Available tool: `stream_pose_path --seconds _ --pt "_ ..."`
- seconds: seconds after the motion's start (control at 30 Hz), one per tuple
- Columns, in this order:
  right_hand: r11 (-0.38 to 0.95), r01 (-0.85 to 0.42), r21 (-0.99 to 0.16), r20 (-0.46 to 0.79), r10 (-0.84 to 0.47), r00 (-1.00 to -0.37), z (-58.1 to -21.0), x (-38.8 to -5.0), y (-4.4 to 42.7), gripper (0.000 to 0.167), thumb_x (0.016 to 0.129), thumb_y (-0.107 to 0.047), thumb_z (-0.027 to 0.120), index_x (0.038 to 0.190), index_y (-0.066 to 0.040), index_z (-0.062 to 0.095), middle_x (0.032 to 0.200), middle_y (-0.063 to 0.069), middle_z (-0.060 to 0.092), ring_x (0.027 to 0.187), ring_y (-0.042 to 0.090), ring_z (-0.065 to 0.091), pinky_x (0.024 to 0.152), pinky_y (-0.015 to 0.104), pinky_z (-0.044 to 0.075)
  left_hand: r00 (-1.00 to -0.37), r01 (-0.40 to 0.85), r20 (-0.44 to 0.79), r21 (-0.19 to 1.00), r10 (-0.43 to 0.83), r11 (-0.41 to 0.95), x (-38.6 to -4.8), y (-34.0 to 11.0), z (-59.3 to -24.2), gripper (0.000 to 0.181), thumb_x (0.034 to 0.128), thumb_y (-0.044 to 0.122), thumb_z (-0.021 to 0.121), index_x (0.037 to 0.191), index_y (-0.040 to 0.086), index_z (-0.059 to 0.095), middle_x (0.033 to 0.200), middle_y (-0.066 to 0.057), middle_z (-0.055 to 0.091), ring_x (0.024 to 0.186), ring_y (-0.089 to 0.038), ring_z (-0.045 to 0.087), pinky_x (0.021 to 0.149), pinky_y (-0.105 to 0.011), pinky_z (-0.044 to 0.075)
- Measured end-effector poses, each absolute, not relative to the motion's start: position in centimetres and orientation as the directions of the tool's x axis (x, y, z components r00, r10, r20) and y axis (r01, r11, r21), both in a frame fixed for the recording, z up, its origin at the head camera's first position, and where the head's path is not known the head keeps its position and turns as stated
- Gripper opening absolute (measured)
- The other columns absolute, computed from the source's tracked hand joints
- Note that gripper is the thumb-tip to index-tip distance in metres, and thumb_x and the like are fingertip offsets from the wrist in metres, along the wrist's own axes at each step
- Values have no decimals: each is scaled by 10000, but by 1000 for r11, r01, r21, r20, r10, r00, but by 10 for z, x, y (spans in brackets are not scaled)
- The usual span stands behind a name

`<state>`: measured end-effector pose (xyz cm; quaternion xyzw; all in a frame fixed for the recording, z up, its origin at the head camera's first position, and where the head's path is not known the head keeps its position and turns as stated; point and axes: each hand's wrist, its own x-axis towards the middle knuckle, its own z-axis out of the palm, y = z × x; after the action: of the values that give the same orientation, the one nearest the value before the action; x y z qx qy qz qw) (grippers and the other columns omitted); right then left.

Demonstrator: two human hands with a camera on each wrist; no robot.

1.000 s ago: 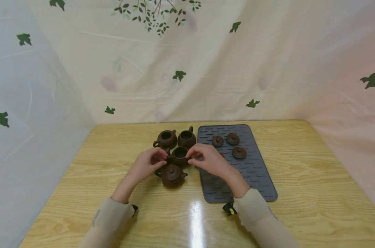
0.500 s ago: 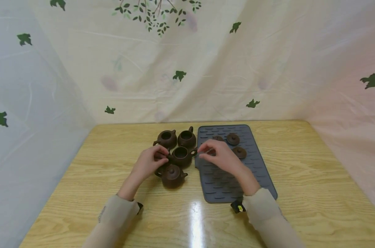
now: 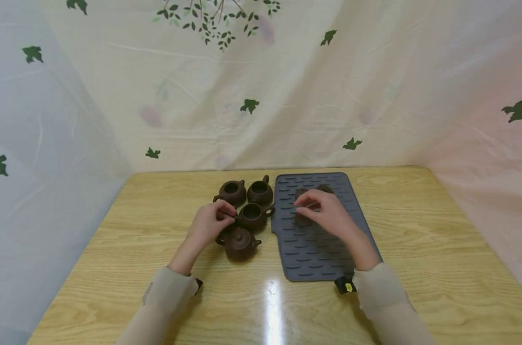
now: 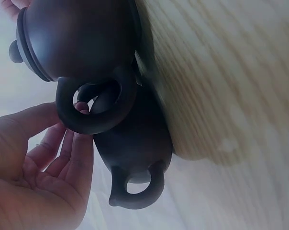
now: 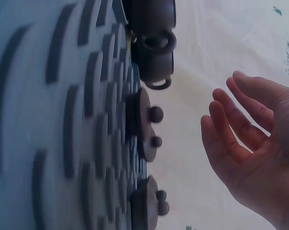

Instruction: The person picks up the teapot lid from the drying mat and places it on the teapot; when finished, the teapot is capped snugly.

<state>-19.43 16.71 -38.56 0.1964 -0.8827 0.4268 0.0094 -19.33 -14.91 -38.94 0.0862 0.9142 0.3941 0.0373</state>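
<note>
Left hand (image 3: 209, 224) to the left of the mat (image 3: 297, 261), thumb and fingers bent toward each other close to the spout of the middle pot (image 3: 252, 220); cannot tell whether pinching it, the contact being hidden. In the left wrist view, fingertips behind the handle of the lidded pot (image 4: 87, 36), partly visible through its loop, with a second handle on another pot beyond. Right hand (image 3: 327, 215) above the mat, thumb and fingers loosely curved and parted, with only air between.

Middle pot lidless, just beside the mat's left edge, handle toward the mat, spout away from it. Lidded pot also left of the mat, nearer the front, spout toward the mat. Left of the mat's far end, two more lidless ones: back left pot (image 3: 232, 193) and, closer to the mat, back right pot (image 3: 260, 193).

On the mat, brown lids (image 5: 143, 114), four knobs visible from the right wrist, partly covered by the right hand in the head view. Around the mat, wood-grain table (image 3: 420, 249); beyond, pale cloth (image 3: 282, 134) with green leaf prints. By the right cuff, at the mat's near edge, black device (image 3: 341, 285) with a yellow mark too small to read.
</note>
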Motion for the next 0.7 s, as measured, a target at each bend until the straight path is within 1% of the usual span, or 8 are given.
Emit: stream_pose_path --seconds 0.2,0.33,0.57,0.63,0.7 --pt "552 -339 -762 205 -291 -935 -389 -196 183 182 952 -157 682 1106 -64 707 1091 104 711 996 252 674 852 415 580 -987 99 -15 718 157 689 -196 -147 -388 123 900 58 723 1016 75 686 1019 -92 729 910 -220 720 791 -343 604" --pt "569 -323 -756 210 -257 -943 -391 -196 193 178 956 -167 678 1106 -79 709 1096 105 710 1000 247 672 850 355 577 -989 92 -16 712 147 697 -198 -147 -389 110 898 64 727 1000 78 688 1006 -85 730 902 -212 718 791 -340 602" --pt "603 -273 -750 182 -209 -961 -391 -197 204 206 963 -171 668 1121 -43 702 1110 114 704 988 236 655 832 233 553 -991 84 -17 703 135 706 -201 -146 -391 93 897 75 733 978 84 689 988 -78 728 889 -202 715 785 -336 601" --pt "612 -261 -747 175 -198 -965 -390 -197 206 212 968 -178 663 1124 -40 701 1118 118 705 987 237 651 830 221 544 -991 80 -20 702 132 708 -202 -146 -391 89 898 79 732 975 85 689 986 -78 727 888 -201 714 784 -337 600" --pt "618 -252 -744 171 -189 -967 -390 -198 208 214 971 -175 657 1129 -37 698 1126 125 705 996 243 651 839 238 544 -991 77 -22 701 129 709 -203 -146 -391 85 900 82 731 972 85 687 985 -77 727 888 -200 713 784 -338 599"
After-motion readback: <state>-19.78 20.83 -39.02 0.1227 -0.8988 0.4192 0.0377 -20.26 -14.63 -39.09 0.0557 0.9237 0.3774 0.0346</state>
